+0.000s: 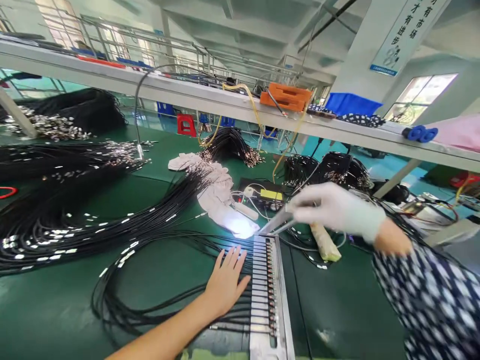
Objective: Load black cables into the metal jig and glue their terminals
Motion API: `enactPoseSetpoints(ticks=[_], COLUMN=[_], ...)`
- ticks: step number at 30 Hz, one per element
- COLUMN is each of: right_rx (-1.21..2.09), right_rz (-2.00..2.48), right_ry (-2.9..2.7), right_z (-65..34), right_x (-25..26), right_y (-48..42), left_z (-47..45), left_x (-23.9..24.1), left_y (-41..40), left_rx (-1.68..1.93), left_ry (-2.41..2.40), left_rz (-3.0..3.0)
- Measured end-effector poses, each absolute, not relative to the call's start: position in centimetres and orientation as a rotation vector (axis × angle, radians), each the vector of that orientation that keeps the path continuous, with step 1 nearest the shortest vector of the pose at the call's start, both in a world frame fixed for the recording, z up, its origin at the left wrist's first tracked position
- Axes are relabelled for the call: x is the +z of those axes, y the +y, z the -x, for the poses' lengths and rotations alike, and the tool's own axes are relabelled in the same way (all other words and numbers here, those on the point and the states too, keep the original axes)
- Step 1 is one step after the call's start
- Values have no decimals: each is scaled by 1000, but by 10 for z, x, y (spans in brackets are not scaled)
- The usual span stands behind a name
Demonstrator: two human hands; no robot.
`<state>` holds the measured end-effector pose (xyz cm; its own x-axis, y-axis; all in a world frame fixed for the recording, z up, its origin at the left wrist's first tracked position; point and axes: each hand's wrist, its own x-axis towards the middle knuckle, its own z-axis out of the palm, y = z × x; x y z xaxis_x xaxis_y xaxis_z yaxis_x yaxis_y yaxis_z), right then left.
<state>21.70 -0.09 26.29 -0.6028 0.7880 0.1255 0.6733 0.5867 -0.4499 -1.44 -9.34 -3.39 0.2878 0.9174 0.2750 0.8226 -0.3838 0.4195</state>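
My bare left hand (227,280) lies flat, fingers spread, on black cables (191,290) beside a long metal fixture (259,300). The cables run into the fixture's slots, with small coppery ends in a row along its right side. In a white glove, my right hand (330,207) is closed around metal tweezers (276,221), slightly blurred. Their tips point down at the fixture's far end; whether they touch anything I cannot tell. A bright glare covers the near end of a crumpled white cloth (217,192) just left of the tips.
Thick bundles of black cables (60,170) with white tags lie to the left. Behind the fixture sits a black device (262,192) with a yellow label. A raised shelf (210,95) crosses the back, bearing an orange bin (287,97) and a blue bin (352,104).
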Motion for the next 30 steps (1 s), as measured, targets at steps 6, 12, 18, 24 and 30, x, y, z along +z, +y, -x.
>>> enactPoseSetpoints(ticks=[6, 12, 18, 24, 30], right_rx=[396, 715, 492, 384, 1100], right_rz=[1067, 1206, 1566, 1563, 1481], right_ry=[-2716, -2291, -2021, -2025, -1386], right_z=[-222, -252, -263, -237, -245], right_x=[89, 34, 14, -3, 6], right_y=[-175, -194, -203, -208, -196], left_z=[13, 21, 25, 13, 17], left_x=[24, 53, -12, -21, -2], left_y=[-116, -191, -239, -249, -253], left_rx=[868, 688, 568, 576, 800], left_ry=[1413, 1183, 1184, 1123, 680], left_rz=[-2010, -1842, -1851, -1560, -520])
